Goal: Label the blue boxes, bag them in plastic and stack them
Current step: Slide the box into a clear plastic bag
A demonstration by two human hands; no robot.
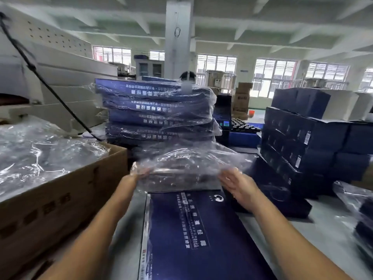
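Bagging step: plastic bag held open-end-down over the next blue box.

Left hand (141, 174) grips the left edge of the clear plastic bag (187, 164), fingers curled under the film. Right hand (236, 182) appears to pinch the right edge, though blur hides the fingertips. The bag hangs spread between them, just above the far end of the unbagged blue box (191, 229), which lies flat on the table (327, 225) close to the person. The stack of bagged boxes (159, 110) stands right behind the bag and sits visibly uneven. Risks as I judge them: the film could snag on a box corner and tear if the mouth is not wide enough. A hard pull forward could nudge the leaning stack. Slippery wrapped boxes could slide when another is added.
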